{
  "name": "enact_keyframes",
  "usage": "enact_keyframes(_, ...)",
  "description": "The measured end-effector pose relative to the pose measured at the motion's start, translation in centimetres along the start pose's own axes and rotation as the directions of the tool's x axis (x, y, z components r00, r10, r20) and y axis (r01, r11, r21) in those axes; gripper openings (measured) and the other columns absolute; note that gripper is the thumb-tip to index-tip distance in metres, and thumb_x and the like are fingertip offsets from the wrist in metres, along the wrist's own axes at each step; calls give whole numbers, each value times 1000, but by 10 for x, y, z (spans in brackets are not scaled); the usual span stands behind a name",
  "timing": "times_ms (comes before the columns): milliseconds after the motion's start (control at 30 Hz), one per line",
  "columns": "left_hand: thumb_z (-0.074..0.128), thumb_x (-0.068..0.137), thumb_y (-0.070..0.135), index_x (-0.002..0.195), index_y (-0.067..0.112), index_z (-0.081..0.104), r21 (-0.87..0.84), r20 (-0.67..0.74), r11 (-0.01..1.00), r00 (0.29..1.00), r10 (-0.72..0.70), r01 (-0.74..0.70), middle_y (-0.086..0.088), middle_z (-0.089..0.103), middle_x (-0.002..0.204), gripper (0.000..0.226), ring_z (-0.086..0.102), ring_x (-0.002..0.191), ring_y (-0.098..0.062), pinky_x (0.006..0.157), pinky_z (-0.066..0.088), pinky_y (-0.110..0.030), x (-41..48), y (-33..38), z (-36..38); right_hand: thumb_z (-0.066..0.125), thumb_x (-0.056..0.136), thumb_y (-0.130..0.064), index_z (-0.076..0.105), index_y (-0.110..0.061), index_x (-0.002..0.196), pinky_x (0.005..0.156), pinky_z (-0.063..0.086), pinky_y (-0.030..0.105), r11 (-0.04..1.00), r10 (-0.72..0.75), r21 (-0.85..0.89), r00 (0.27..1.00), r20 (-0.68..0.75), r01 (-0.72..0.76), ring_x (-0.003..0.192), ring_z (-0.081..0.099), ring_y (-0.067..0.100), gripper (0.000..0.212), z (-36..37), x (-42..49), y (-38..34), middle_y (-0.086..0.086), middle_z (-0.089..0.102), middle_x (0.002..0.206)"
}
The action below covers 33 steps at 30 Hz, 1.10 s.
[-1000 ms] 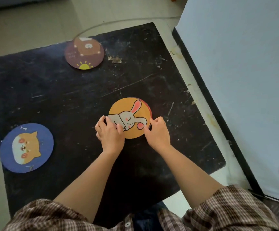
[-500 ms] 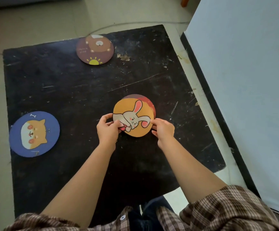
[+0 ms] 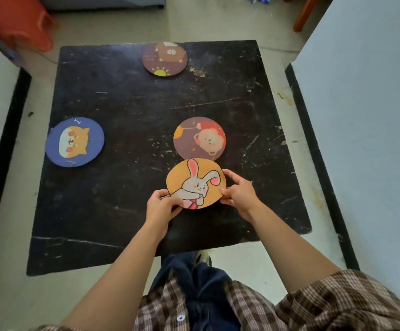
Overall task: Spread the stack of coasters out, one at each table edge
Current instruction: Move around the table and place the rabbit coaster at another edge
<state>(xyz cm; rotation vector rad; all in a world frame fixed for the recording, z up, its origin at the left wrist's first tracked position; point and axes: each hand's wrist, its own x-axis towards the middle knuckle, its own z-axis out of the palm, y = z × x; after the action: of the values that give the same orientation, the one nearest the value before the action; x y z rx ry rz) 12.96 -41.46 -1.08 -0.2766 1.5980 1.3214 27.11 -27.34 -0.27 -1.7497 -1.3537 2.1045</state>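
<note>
Scratched black table (image 3: pixel 127 111); both hands pinch round rabbit coaster (image 3: pixel 195 182).

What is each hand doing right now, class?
Left hand: closed on the rabbit coaster.
Right hand: closed on the same coaster's right edge.

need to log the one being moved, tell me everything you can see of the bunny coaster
The bunny coaster is a thin round disc, cardboard-like, orange, printed with a white long-eared rabbit with pink cheeks. It is tilted, pinched at its lower left rim by the left hand and at its right rim by the right hand.
</note>
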Motion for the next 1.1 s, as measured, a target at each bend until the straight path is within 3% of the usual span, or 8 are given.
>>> enact_keyframes(167,68,81,8,114,16,58,81,-159,997,987,3,10,-4,62,104,35,60,95,-20,70,53,-33,-6,-20,-14,50,87,7,50,-29,133,62,54,29,993,27,-120,996,83,-17,95,66,21,59,-7,-11,22,11,64,116)
enact_keyframes(300,70,80,13,93,22,62,282,-251,958,961,116,-42,1,66,91,17,61,82,-13,67,53,-30,-10,-35,-29,51,87,6,48,-30,135,60,53,26,972,17,-236,995,95,6,91,67,18,60,-6,-14,33,11,68,105)
enact_keyframes(400,71,79,16,89,23,61,432,-263,899,943,206,-75,3,66,86,16,62,82,-15,77,55,-38,-13,-43,-37,58,85,3,46,-27,137,57,50,23,940,-16,-338,995,95,47,83,67,17,61,0,-15,38,11,70,94)
enact_keyframes(467,71,79,19,89,23,60,485,-270,870,931,244,-88,3,65,83,15,61,78,-13,73,54,-35,-13,-45,-41,62,84,0,49,-21,132,56,51,23,928,-44,-366,997,60,63,80,67,17,55,5,-15,43,8,69,91)
enact_keyframes(567,71,80,21,88,23,58,535,-264,840,925,271,-93,7,60,78,16,58,74,-11,64,49,-27,-14,-48,-46,67,81,-3,58,-14,109,66,57,32,931,-76,-361,996,-49,53,81,66,17,32,11,-14,50,6,68,89)
enact_keyframes(667,71,81,22,88,22,59,568,-268,819,922,279,-82,8,60,76,14,57,71,-8,59,45,-21,-15,-50,-51,69,78,-4,59,-18,92,78,58,39,925,-97,-375,991,-93,55,86,64,16,22,14,-13,55,1,66,88)
enact_keyframes(1100,71,80,23,92,17,64,623,-245,776,916,316,-101,6,63,78,15,58,69,-5,54,43,-16,-15,-58,-59,70,77,-3,61,-17,93,73,58,36,896,-107,-441,990,-94,55,85,65,20,24,15,-18,59,7,67,92)
